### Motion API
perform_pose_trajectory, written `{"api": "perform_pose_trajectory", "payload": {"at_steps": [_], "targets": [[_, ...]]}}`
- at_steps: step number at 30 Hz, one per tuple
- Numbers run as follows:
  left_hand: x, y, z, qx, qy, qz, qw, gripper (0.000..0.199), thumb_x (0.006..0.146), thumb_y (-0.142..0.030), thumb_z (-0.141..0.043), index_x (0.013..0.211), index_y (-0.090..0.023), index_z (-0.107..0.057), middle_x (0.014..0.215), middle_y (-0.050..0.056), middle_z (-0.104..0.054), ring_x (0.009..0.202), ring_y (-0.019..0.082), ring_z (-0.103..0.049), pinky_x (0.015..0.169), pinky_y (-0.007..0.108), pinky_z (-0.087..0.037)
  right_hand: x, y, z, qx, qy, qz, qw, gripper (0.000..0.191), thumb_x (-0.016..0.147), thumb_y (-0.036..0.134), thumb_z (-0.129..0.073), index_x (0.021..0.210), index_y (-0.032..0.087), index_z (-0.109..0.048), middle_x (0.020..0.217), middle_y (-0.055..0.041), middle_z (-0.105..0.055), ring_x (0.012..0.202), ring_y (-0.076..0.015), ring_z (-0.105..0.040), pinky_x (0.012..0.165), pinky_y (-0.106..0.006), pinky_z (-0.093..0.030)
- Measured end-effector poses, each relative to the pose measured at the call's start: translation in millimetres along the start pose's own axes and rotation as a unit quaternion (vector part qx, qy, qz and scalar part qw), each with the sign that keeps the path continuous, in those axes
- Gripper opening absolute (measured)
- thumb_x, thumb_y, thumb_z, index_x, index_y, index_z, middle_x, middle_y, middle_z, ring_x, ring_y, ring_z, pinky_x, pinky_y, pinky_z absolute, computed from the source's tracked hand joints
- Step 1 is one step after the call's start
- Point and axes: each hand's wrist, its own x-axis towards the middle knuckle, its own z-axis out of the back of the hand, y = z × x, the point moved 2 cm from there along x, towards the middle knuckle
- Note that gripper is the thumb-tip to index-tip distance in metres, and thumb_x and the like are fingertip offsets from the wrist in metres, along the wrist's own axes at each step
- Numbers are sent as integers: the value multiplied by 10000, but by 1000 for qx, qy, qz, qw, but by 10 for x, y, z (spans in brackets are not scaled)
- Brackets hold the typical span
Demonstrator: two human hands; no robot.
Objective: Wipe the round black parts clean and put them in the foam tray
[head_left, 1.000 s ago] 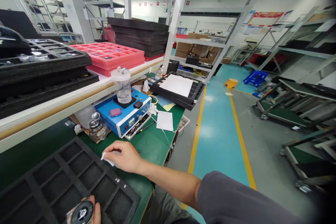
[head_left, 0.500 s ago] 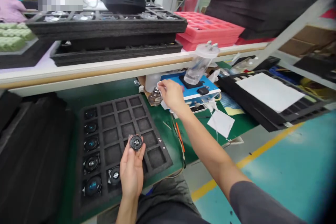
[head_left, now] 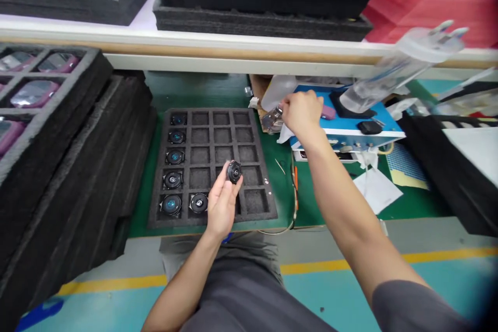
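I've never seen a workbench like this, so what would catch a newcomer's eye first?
Probably the round black device in the left hand's grip, held above a black foam tray with similar devices down its left column. Next, the right hand's grip at the top of the glass bottle, beside the blue instrument box. On that box, the tall clear cylinder stands out.

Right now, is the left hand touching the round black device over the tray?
Touching: the head view shows the left hand gripping the round black device by its edge.
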Motion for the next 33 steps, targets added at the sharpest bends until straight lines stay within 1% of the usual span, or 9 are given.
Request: {"api": "perform_pose_trajectory", "payload": {"at_steps": [2, 5, 8, 10, 12, 16, 18, 27, 33], "targets": [[-10, 7, -4, 14, 5, -11, 1000, 487, 897, -417, -709, 1357, -262, -663, 1538, 102, -536, 1472, 302, -440, 1227, 480, -377, -171, 29, 107, 26, -33, 17, 999, 271, 943, 244, -512, 994, 123, -750, 1045, -224, -709, 1105, -381, -538, 911, -540, -378], [-15, 34, 3, 37, 11, -24, 999, 516, 917, -446, -680, 1398, -268, -630, 1543, 101, -530, 1481, 300, -428, 1232, 475, -369, -658, 196, 300, 141, -70, 93, 983, 220, 951, 300, -548, 911, 183, -729, 990, -146, -724, 1004, -311, -579, 909, -490, -413], [-16, 69, 24, 68, 16, -35, 997, 506, 945, -445, -642, 1422, -280, -608, 1557, 82, -516, 1490, 291, -416, 1232, 460, -370, -1245, 471, 373, 313, 1, 201, 928, 178, 953, 316, -593, 843, 233, -705, 863, -56, -731, 855, -230, -613, 829, -404, -478], [-18, 85, 40, 111, 12, -41, 993, 498, 960, -445, -619, 1429, -278, -602, 1556, 71, -519, 1482, 283, -431, 1239, 442, -360, -1535, 635, 329, 382, 26, 230, 895, 150, 960, 285, -603, 863, 237, -705, 849, -40, -729, 825, -206, -618, 785, -371, -496], [-20, 89, 50, 166, 6, -47, 985, 498, 970, -447, -600, 1432, -262, -601, 1541, 74, -536, 1465, 276, -456, 1252, 424, -335, -1688, 749, 229, 404, 23, 247, 881, 142, 966, 250, -598, 889, 225, -715, 859, -47, -725, 827, -198, -611, 770, -356, -497], [-16, 75, 37, 232, 3, -55, 971, 498, 981, -468, -569, 1417, -233, -618, 1503, 81, -574, 1434, 272, -497, 1247, 419, -339, -1690, 795, 38, 375, -17, 243, 895, 174, 975, 224, -571, 907, 205, -731, 850, -61, -708, 817, -202, -579, 784, -365, -477], [-13, 62, 20, 243, 11, -56, 968, 491, 982, -467, -563, 1408, -230, -627, 1489, 79, -588, 1423, 267, -511, 1240, 412, -350, -1653, 761, 13, 350, -9, 243, 904, 183, 981, 229, -564, 924, 208, -736, 862, -60, -708, 822, -204, -568, 791, -371, -462], [-29, 49, 14, 280, 32, -76, 956, 482, 1012, -414, -516, 1451, -227, -581, 1485, 73, -591, 1390, 247, -548, 1222, 369, -374, -1605, 645, 112, 260, 41, 315, 912, 214, 1002, 283, -553, 955, 227, -755, 870, -54, -703, 826, -208, -518, 743, -369, -373], [-34, 69, 35, 319, 54, -94, 941, 510, 1034, -403, -472, 1495, -189, -522, 1513, 91, -558, 1402, 228, -535, 1203, 353, -401, -1602, 629, 133, 237, 27, 338, 911, 192, 998, 258, -565, 948, 231, -748, 853, -45, -703, 814, -210, -503, 727, -380, -363]]}}
